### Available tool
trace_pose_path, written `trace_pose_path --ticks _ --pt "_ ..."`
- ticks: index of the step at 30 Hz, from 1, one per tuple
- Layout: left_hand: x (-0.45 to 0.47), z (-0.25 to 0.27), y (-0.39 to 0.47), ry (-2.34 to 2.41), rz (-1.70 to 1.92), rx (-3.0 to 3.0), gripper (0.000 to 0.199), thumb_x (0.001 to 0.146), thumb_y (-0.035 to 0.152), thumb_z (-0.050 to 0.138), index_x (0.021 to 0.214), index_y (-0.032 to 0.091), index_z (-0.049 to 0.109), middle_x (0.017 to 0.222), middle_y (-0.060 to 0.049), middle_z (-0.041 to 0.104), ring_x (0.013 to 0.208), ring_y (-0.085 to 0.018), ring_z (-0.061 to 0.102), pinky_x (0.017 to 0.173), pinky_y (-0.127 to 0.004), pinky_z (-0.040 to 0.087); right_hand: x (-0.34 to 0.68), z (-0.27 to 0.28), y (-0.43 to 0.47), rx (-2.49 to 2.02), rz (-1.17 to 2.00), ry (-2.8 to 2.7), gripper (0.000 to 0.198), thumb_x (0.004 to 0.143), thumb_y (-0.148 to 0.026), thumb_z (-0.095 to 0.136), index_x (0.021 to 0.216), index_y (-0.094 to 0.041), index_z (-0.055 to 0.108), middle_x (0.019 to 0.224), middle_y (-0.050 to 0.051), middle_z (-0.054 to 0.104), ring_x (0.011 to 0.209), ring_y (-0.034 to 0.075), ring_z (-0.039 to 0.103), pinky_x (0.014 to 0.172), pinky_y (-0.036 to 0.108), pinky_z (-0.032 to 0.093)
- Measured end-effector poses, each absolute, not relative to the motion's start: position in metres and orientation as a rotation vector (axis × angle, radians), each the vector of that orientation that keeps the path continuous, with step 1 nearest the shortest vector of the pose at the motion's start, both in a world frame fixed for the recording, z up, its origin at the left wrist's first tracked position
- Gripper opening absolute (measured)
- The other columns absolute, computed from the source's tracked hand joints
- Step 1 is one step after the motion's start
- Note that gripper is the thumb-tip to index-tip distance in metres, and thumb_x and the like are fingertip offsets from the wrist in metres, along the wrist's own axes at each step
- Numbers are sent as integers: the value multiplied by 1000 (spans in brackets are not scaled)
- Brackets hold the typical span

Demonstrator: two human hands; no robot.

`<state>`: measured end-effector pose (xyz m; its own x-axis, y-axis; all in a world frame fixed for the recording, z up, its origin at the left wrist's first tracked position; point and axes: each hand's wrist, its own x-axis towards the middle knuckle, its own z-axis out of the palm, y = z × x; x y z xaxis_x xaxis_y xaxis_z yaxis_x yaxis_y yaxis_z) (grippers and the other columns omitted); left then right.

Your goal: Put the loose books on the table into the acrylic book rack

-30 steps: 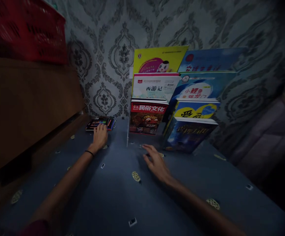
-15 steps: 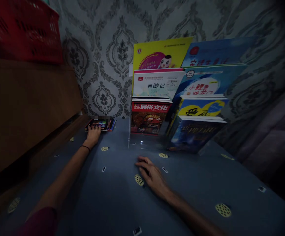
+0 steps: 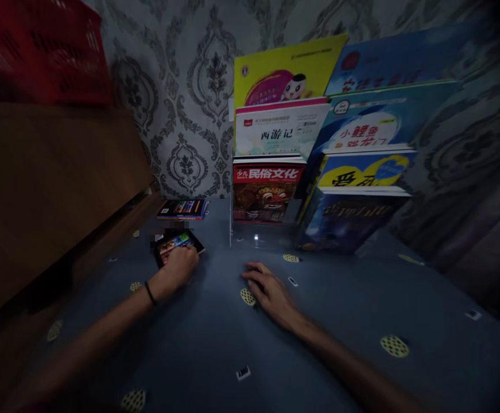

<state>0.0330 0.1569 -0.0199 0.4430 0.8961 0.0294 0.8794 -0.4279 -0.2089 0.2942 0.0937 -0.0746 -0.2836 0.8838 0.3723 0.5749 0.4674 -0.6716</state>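
My left hand (image 3: 182,266), a dark band at its wrist, is closed on the near right edge of a dark book (image 3: 174,241) with a colourful cover picture. Part of that book is hidden by the fingers. Beyond it, another book (image 3: 181,209) lies flat close to the wall. My right hand (image 3: 269,289) rests on the blue tablecloth (image 3: 206,332), fingers stretched out and apart, with nothing in it. In front of this hand stands a clear book rack (image 3: 256,238) holding several upright books, among them a red-topped one (image 3: 267,192) and a dark blue one (image 3: 353,221).
At the left, a brown wooden cabinet (image 3: 51,201) borders the table, and a red plastic basket (image 3: 69,57) sits on top of it. Patterned wallpaper (image 3: 181,103) covers the wall behind. A pale, blurred cloth (image 3: 465,223) hangs at the right.
My left hand has come back from the books by the wall, bringing the dark book nearer and leaving another there. My right hand keeps its place on the cloth. The view has shifted slightly.
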Motion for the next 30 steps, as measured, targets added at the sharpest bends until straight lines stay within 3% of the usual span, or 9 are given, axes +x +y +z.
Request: trace_pose_path --ticks 5,8,12,15,17,20,23,27,30 --pt "86 -12 83 -1222 115 -2705 61 92 15 52 148 -1 38 80 -17 72 73 -28 73 64 -35 54 294 -78 94 -1185 557 -1926 33 99 -31 45 119 -24 70 122 11 69 115 25 66 101 46 53" --pt "104 -3 61 -1062 67 -2863 47 95 18 49 140 3 46 82 -16 71 70 -26 71 62 -35 54 295 -78 92 -1215 564 -1870 37 102 -35 38 124 -25 67 120 9 71 115 23 66 102 43 52" --pt "80 -7 80 -1173 -42 -2926 26 100 17 42 117 15 61 109 -13 71 98 -24 69 83 -37 56 293 -75 89 -1211 561 -1915 35 101 -33 42 124 -23 67 118 9 70 112 24 66 100 43 53" --pt "42 -23 110 -1479 -132 -2720 28 100 21 45 124 16 60 132 -15 63 122 -28 59 104 -43 48 291 -74 88 -1187 553 -1969 33 98 -28 47 122 -22 68 120 10 69 112 25 65 100 45 53" --pt "18 -33 125 -1712 -175 -2578 36 101 25 44 134 17 54 140 -14 58 128 -28 56 106 -43 47 290 -73 87 -1179 552 -2003 32 97 -25 48 120 -21 69 122 10 68 114 25 64 101 47 52" --pt "-5 -37 133 -1741 -185 -2609 39 102 28 41 138 17 53 130 -12 65 121 -25 60 104 -39 49 289 -71 85 -1156 559 -2055 31 97 -22 48 117 -23 72 122 9 68 116 25 63 102 49 51" --pt "-17 -32 129 -1687 -222 -2662 36 101 30 41 127 17 62 118 -9 70 111 -25 64 98 -38 50 288 -69 82 -1126 564 -2096 29 97 -22 49 115 -25 72 120 7 70 114 25 63 101 49 52" --pt "-28 -27 121 -1670 -356 -2772 35 100 30 39 114 18 68 106 -7 70 99 -23 65 89 -36 51 288 -68 79 -1057 515 -2148 28 98 -22 48 112 -24 73 115 8 72 109 25 64 98 51 54" --pt "-33 -31 119 -1630 -443 -2805 36 101 30 38 118 16 67 101 -8 67 96 -23 62 88 -37 50 288 -69 79 -999 448 -2180 28 99 -22 48 112 -22 72 114 10 72 105 26 65 93 51 57"
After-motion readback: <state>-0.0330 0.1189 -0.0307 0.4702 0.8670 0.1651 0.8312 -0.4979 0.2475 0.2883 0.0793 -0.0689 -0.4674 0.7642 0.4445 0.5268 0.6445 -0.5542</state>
